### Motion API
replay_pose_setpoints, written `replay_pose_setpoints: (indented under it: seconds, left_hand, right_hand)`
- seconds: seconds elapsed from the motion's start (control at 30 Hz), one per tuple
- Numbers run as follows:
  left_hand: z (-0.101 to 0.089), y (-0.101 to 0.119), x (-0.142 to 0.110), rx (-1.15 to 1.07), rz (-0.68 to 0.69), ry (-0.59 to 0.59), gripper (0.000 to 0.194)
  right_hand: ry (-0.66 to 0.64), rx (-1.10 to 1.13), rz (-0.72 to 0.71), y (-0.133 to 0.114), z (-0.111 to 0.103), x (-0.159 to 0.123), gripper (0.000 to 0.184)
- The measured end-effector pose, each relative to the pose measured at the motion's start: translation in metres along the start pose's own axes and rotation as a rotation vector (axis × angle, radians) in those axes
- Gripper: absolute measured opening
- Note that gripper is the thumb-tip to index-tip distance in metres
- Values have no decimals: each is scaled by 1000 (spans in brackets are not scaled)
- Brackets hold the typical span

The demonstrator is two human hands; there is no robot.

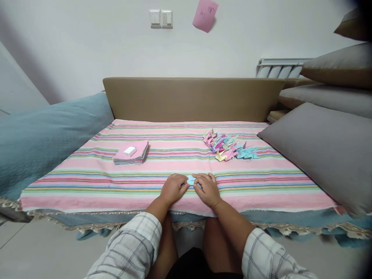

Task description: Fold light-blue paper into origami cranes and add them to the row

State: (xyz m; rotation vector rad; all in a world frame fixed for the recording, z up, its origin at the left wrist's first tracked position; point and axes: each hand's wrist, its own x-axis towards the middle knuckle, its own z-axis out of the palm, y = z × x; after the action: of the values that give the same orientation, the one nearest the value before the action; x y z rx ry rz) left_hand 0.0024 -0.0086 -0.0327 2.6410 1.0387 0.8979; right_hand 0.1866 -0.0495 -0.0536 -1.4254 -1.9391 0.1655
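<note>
My left hand (174, 187) and my right hand (207, 188) rest close together near the front edge of the striped cloth. Between them lies a small folded piece of light blue paper (191, 179), mostly covered by my fingers. The left thumb and fingers hold its left end, and those of my right hand are closed on its right end. Beyond my right hand sits a heap of folded paper cranes (223, 145) in pink, yellow, purple and blue. A stack of square paper sheets (139, 152) lies to the left, with a small white block (130, 151) on top.
The striped cloth (87, 164) covers the seat of a sofa with a brown backrest (188, 99). Grey cushions (325, 147) pile up on the right, and a blue-covered armrest (58, 128) bounds the left. A pink note (205, 15) and light switches (161, 19) are on the wall.
</note>
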Motion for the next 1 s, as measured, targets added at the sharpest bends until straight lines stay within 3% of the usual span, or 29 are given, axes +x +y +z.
replay_pose_setpoints:
  seconds: [0.6, 1.0]
  left_hand:
    - [5, 2, 6, 3, -143, 18, 13]
    - [2, 8, 10, 52, -216, -54, 14]
  right_hand:
    - [42, 45, 91, -4, 1, 6, 14]
    - [77, 21, 100, -6, 4, 8, 12]
